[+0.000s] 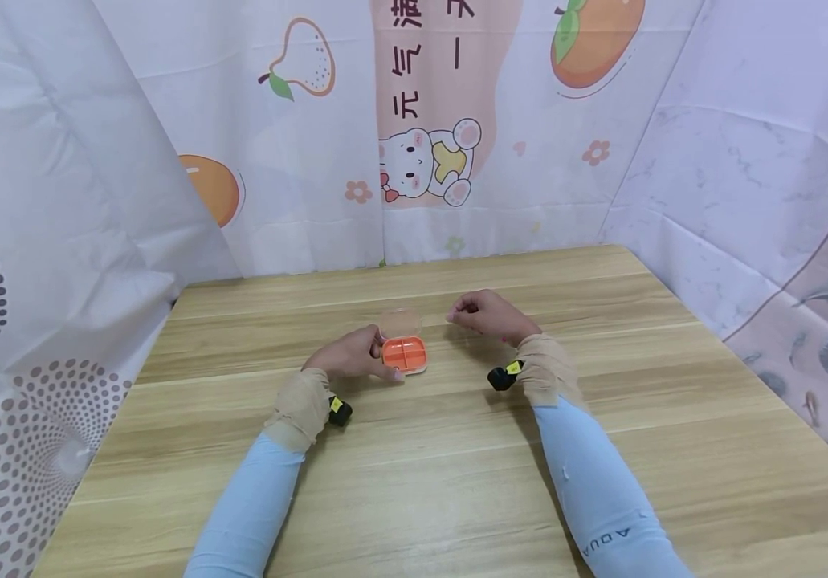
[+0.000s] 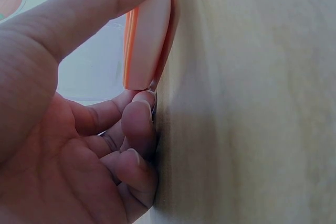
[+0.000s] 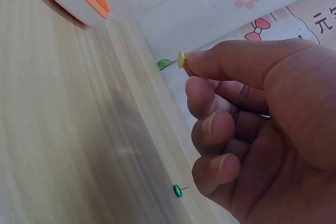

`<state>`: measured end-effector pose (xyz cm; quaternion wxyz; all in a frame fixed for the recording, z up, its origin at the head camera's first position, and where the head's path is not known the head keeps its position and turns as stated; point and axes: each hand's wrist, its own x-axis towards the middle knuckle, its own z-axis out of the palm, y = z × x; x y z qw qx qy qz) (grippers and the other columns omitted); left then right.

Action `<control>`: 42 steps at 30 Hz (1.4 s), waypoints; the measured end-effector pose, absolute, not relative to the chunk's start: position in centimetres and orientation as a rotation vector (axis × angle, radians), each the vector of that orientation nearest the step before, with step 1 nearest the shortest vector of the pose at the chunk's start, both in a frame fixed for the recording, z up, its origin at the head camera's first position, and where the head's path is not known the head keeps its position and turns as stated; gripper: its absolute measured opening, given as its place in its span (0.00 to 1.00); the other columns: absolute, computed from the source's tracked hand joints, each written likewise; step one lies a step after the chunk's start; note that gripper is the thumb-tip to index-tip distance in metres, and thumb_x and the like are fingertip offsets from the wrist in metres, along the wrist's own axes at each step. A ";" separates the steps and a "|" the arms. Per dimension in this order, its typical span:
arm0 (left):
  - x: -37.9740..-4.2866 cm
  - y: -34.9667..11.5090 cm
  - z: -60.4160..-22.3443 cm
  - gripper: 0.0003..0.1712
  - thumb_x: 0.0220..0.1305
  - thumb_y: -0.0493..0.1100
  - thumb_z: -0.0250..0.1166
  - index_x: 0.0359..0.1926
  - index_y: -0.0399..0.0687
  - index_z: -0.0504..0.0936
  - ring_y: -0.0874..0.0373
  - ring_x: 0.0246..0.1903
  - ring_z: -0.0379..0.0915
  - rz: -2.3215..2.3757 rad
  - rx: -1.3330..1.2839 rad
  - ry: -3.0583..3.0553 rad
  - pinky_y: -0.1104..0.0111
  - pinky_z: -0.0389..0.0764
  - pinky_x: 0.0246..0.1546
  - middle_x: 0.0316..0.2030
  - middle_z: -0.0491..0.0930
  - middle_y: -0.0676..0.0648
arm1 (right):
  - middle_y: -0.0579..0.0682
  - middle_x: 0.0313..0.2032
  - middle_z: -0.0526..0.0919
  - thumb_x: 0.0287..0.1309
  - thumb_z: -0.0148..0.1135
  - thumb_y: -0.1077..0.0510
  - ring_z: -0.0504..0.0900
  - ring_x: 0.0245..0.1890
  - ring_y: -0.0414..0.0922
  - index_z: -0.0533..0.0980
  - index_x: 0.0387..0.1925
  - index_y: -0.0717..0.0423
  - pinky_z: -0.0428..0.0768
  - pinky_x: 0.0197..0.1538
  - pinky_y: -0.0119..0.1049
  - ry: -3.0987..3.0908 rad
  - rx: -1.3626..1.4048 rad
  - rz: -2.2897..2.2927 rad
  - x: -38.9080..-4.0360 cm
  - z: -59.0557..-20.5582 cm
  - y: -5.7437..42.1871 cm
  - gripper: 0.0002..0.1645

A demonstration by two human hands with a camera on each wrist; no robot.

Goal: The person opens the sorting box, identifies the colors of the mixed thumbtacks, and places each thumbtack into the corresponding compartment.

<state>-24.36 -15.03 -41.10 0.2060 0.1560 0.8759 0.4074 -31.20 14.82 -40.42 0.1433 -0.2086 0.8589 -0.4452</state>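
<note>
A small pill box [image 1: 405, 356] with an orange divided tray and a white body sits on the table, its clear lid [image 1: 400, 323] tipped up at the far side. My left hand [image 1: 352, 353] grips the box from the left, thumb [image 2: 105, 9] along the near side and fingers at the far corner. To the right of the box, my right hand [image 1: 489, 315] pinches a yellow thumbtack [image 3: 181, 60] between thumb and index finger, the other fingers curled. A green thumbtack [image 3: 178, 191] lies on the wood below those fingers, its metal point showing.
The wood-grain table [image 1: 414, 482] ends at the back against a white curtain [image 1: 298, 193] with fruit and a cartoon figure. More curtain hangs at the left and right sides. A small black camera [image 1: 503, 377] is strapped to the right wrist.
</note>
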 end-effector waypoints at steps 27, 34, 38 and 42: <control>-24.5 -14.9 -41.2 0.36 0.51 0.50 0.83 0.49 0.39 0.70 0.55 0.37 0.63 1.152 0.395 2.429 0.64 0.66 0.37 0.36 0.70 0.47 | 0.56 0.33 0.80 0.73 0.62 0.52 0.70 0.27 0.44 0.82 0.44 0.56 0.71 0.31 0.36 2.475 -0.643 -1.242 -31.0 -40.4 13.9 0.11; -24.5 -14.9 -41.2 0.35 0.52 0.49 0.83 0.50 0.39 0.70 0.55 0.36 0.63 1.158 0.393 2.428 0.64 0.65 0.36 0.36 0.69 0.47 | 0.53 0.31 0.80 0.72 0.63 0.53 0.71 0.27 0.44 0.83 0.43 0.57 0.71 0.31 0.36 2.484 -0.665 -1.220 -30.9 -40.3 13.5 0.12; -24.5 -14.9 -41.2 0.35 0.52 0.49 0.83 0.50 0.39 0.70 0.55 0.36 0.63 1.161 0.395 2.428 0.64 0.65 0.36 0.36 0.69 0.47 | 0.53 0.32 0.80 0.72 0.63 0.53 0.71 0.28 0.44 0.83 0.44 0.59 0.71 0.32 0.37 2.473 -0.683 -1.220 -31.0 -40.3 13.3 0.12; -24.5 -14.9 -41.2 0.35 0.52 0.49 0.83 0.49 0.39 0.70 0.55 0.36 0.63 1.169 0.394 2.420 0.64 0.65 0.36 0.36 0.69 0.47 | 0.54 0.33 0.81 0.72 0.63 0.54 0.71 0.29 0.44 0.83 0.43 0.58 0.71 0.33 0.37 2.464 -0.693 -1.221 -30.9 -40.2 13.1 0.11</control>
